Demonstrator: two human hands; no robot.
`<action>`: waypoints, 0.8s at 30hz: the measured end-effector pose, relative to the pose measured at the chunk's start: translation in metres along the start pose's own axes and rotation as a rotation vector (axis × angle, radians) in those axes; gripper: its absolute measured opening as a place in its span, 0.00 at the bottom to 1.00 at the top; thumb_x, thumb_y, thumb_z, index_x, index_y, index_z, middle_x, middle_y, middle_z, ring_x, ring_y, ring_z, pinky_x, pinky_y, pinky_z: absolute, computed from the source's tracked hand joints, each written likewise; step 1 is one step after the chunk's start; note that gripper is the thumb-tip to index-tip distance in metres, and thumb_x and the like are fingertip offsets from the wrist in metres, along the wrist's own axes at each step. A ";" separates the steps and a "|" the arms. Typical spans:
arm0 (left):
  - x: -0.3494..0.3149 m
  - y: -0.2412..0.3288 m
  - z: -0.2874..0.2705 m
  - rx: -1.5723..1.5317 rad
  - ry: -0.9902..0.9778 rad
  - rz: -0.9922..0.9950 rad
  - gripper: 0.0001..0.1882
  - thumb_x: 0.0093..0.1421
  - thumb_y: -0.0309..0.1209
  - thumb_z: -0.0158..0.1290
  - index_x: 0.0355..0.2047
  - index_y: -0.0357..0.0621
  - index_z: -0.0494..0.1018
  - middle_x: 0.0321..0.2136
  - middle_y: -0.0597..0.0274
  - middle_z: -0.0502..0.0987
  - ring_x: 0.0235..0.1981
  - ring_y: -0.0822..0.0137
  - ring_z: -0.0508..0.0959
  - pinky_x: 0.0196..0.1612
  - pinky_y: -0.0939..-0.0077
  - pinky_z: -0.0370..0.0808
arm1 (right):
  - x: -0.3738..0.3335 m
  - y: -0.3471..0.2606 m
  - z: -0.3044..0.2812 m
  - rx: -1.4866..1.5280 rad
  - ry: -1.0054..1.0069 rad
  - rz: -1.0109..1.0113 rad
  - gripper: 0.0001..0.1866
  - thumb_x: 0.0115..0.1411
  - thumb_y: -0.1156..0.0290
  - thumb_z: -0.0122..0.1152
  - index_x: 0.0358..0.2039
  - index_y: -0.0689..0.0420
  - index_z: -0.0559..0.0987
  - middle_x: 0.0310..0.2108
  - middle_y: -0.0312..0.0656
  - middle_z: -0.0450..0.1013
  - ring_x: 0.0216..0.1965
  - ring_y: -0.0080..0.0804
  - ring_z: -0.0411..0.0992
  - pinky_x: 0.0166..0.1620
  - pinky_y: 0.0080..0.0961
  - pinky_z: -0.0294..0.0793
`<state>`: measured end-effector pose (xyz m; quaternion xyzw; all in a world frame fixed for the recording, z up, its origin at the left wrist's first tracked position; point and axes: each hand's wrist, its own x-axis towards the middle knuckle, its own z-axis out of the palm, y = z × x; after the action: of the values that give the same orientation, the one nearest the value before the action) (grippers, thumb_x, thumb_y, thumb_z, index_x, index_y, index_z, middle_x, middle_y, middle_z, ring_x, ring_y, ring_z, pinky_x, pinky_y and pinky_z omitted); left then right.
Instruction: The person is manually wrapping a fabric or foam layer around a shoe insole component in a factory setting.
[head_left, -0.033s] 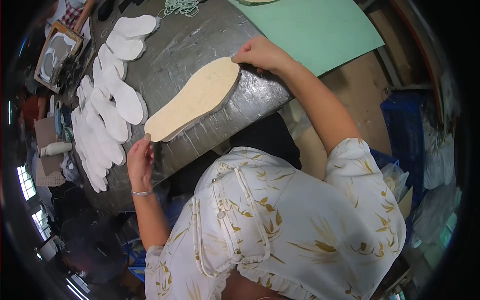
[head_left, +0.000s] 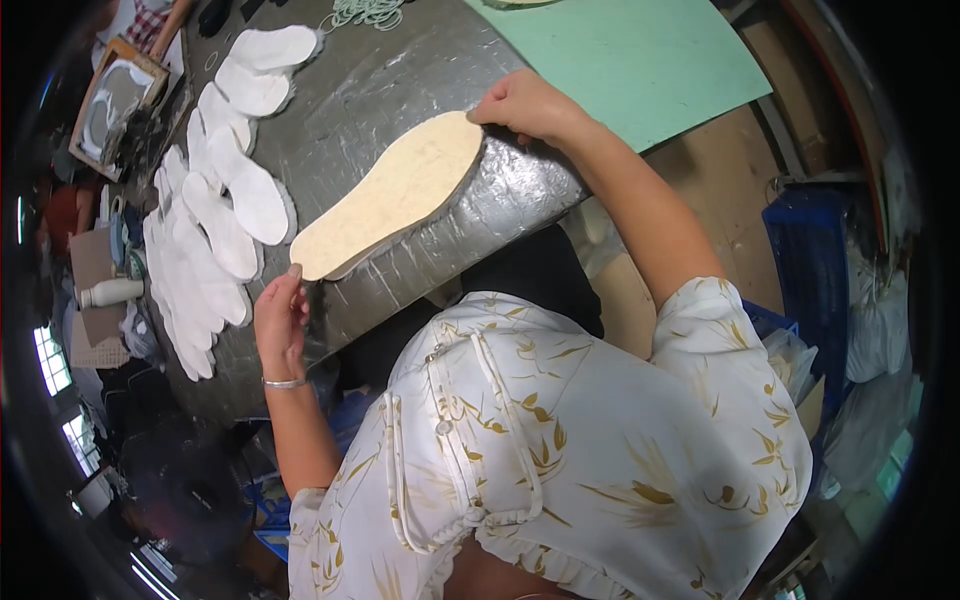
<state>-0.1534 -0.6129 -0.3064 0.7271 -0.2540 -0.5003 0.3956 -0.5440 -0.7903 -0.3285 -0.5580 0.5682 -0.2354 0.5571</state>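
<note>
A cream insole (head_left: 390,195), with greyish fuzz along its lower edge, lies slantwise over the dark table (head_left: 375,95). My left hand (head_left: 281,312) pinches its narrow heel end between thumb and fingers. At the wide toe end, my right hand (head_left: 525,106) grips the rim, with the thumb on the top face. Whether more than one layer lies under the top face, I cannot tell. To the left, several white fuzzy-edged insoles (head_left: 258,205) overlap in long rows, the closest lying beside the heel end.
A pale green sheet (head_left: 630,60) covers the table's far right corner. Light green cord (head_left: 368,10) lies bundled at the far edge. At far left are a wooden-framed screen (head_left: 118,105) and a white bottle (head_left: 112,292). A blue crate (head_left: 815,250) stands right of me.
</note>
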 end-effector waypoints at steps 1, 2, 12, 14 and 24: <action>-0.001 0.000 -0.001 -0.005 -0.001 -0.004 0.13 0.60 0.41 0.62 0.29 0.47 0.74 0.20 0.73 0.72 0.17 0.79 0.69 0.18 0.85 0.59 | -0.001 -0.003 0.001 -0.001 -0.019 -0.004 0.14 0.51 0.61 0.71 0.24 0.59 0.81 0.18 0.32 0.69 0.17 0.21 0.64 0.18 0.20 0.64; -0.002 0.001 -0.002 -0.010 -0.001 -0.008 0.13 0.60 0.40 0.62 0.30 0.46 0.74 0.21 0.73 0.73 0.17 0.79 0.69 0.18 0.85 0.59 | -0.002 -0.005 0.000 -0.015 -0.003 -0.010 0.14 0.51 0.61 0.70 0.24 0.59 0.81 0.18 0.32 0.69 0.17 0.21 0.64 0.19 0.21 0.64; -0.011 0.005 0.009 -0.067 -0.041 -0.048 0.13 0.61 0.39 0.61 0.33 0.42 0.76 0.28 0.66 0.78 0.19 0.76 0.71 0.18 0.84 0.60 | 0.000 0.001 0.002 -0.059 0.011 -0.005 0.16 0.51 0.59 0.69 0.29 0.60 0.83 0.16 0.29 0.66 0.16 0.16 0.62 0.19 0.18 0.64; -0.009 0.004 0.010 -0.052 -0.047 -0.073 0.13 0.61 0.38 0.60 0.34 0.41 0.76 0.30 0.64 0.79 0.19 0.77 0.72 0.18 0.86 0.62 | 0.000 0.002 0.002 -0.080 0.034 -0.003 0.15 0.51 0.59 0.68 0.29 0.60 0.82 0.16 0.28 0.66 0.16 0.15 0.61 0.19 0.18 0.62; -0.004 -0.005 0.007 -0.045 -0.068 -0.104 0.12 0.61 0.37 0.61 0.36 0.40 0.76 0.32 0.63 0.80 0.19 0.78 0.74 0.18 0.87 0.65 | -0.002 0.000 0.005 -0.046 0.043 -0.018 0.13 0.53 0.61 0.68 0.27 0.59 0.81 0.15 0.26 0.65 0.16 0.14 0.59 0.18 0.17 0.60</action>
<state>-0.1613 -0.6092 -0.3092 0.7129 -0.2176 -0.5501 0.3765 -0.5397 -0.7866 -0.3298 -0.5706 0.5802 -0.2395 0.5295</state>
